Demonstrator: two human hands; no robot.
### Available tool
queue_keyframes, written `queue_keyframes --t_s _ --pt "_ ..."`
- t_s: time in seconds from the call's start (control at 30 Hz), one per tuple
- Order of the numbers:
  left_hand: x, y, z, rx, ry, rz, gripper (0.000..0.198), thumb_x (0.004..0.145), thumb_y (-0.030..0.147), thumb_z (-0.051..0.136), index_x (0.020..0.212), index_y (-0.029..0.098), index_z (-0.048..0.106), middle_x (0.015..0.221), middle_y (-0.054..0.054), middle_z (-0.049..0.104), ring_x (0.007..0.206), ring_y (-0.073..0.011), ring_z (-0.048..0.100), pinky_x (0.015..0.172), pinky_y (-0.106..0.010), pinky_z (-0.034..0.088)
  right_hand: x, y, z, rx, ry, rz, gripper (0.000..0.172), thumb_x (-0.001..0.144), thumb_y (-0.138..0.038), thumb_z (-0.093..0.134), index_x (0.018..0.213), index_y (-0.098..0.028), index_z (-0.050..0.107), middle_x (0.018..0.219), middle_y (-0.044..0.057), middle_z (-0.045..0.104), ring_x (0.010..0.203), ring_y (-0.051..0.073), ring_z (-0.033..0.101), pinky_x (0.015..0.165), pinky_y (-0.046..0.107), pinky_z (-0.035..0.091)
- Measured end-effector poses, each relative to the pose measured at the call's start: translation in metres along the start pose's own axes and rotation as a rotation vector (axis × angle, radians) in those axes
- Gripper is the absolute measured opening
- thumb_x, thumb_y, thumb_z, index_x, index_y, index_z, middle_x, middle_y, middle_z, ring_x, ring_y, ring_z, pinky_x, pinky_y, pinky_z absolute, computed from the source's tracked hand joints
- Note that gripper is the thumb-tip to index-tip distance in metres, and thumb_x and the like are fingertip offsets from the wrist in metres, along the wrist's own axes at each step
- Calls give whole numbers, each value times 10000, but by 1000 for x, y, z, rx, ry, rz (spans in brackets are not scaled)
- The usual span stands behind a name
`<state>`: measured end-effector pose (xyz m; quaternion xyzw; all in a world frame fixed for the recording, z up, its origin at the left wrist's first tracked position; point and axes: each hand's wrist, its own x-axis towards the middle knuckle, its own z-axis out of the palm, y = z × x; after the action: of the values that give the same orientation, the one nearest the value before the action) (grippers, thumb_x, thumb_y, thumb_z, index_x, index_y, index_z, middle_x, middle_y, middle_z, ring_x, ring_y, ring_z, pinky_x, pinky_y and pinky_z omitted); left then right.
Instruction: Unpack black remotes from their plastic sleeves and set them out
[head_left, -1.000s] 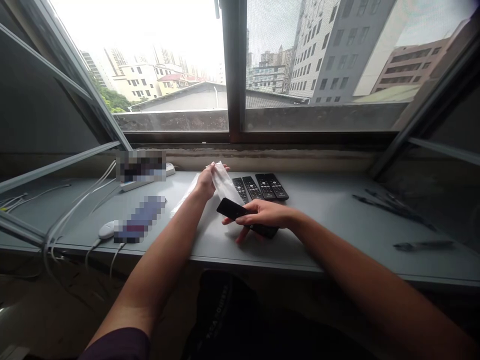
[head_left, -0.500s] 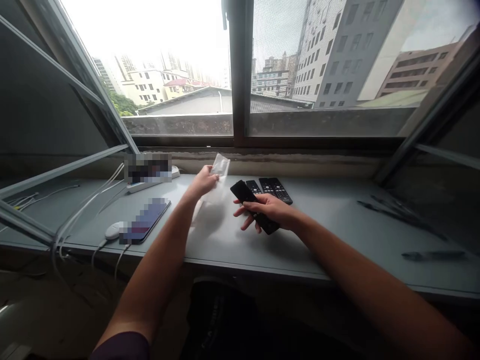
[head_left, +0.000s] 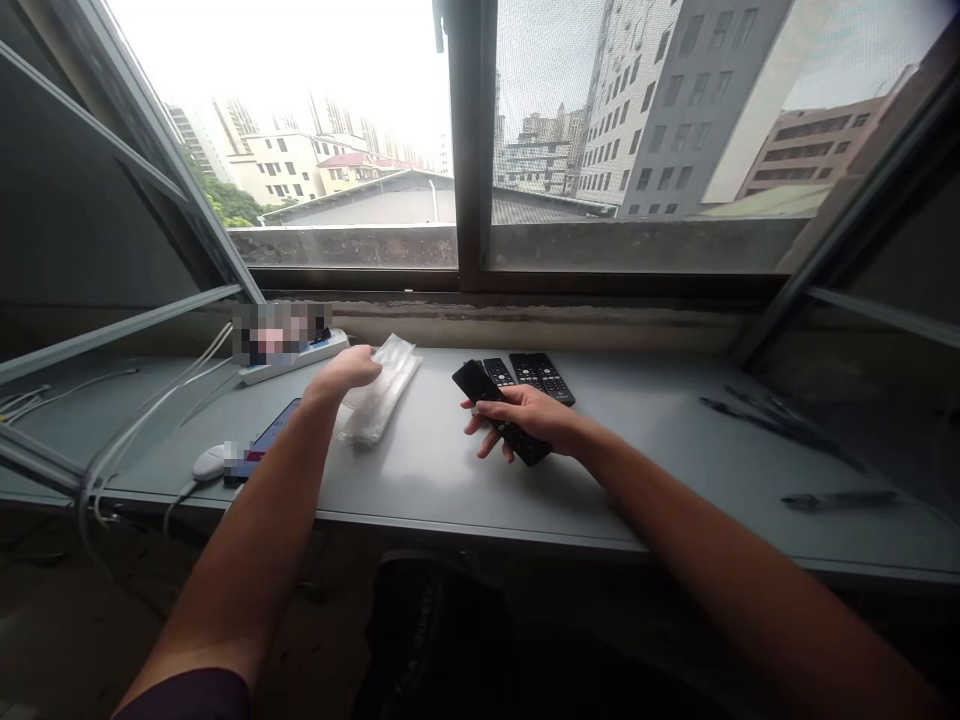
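Observation:
My right hand [head_left: 529,412] grips a black remote control [head_left: 480,385] above the desk, with the thumb on top and the other fingers spread beneath it. Behind that hand, several more black remote controls [head_left: 541,376] lie side by side, buttons facing up. On the left, my left hand [head_left: 349,368] is closed on the far end of a translucent plastic bag [head_left: 390,375]. The bag lies low over the desk; whether it is one bag or a small stack I cannot tell. Some of the left fingertips are hidden behind the plastic.
A phone [head_left: 274,435] lies partly behind my left forearm, next to a white round charger [head_left: 214,460]. A white power strip [head_left: 300,357] with cables stands at the back left. Dark pen-like items [head_left: 836,500] lie on the right of the grey desk [head_left: 660,480], below the window.
My left hand has moved left and down with the plastic bag, away from the remotes. My right hand still holds its remote in nearly the same place. The view has shifted slightly.

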<state>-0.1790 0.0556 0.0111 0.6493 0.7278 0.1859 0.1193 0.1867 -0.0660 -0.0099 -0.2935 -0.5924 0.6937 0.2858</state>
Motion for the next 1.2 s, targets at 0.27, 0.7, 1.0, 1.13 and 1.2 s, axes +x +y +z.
queue_keyframes --t_s 0.27,0.7,1.0,1.13,1.2 --pt "-29 5 -11 216 -166 -72 462 824 276 746 1274 174 751 1331 -195 786 1220 -411 745 978 -414 592 -3 -6 4 -2 -1 1 374 1050 -398 783 1304 -127 746 1201 190 823 843 289 866 488 265 629" --pt "-69 158 71 -987 -380 404 682 840 714 846 1240 164 785 1102 -131 824 1011 -287 770 872 -373 598 12 3 -4 309 227 -32 354 1171 -496 517 1226 -173 651 806 66 754 523 175 666 447 258 558" --pt "-41 141 113 -1115 -19 352 609 1026 734 564 1142 160 731 961 -138 827 880 -247 778 840 -367 603 8 -14 -10 706 314 -104 326 1158 -327 376 1158 -160 656 809 55 667 514 131 514 397 215 437" --pt "-41 129 116 -1026 19 357 542 1050 668 545 1114 172 753 955 -127 828 825 -226 765 764 -330 580 9 -14 -12 773 447 -122 160 1135 -321 530 1134 -195 629 710 -11 560 531 129 502 431 197 472" --pt "-40 126 116 -1011 27 345 505 1060 628 543 1103 175 761 937 -118 826 819 -223 766 743 -319 573 8 -16 -13 834 479 -117 285 1160 -420 450 1150 -195 625 709 0 550 540 147 508 420 216 483"
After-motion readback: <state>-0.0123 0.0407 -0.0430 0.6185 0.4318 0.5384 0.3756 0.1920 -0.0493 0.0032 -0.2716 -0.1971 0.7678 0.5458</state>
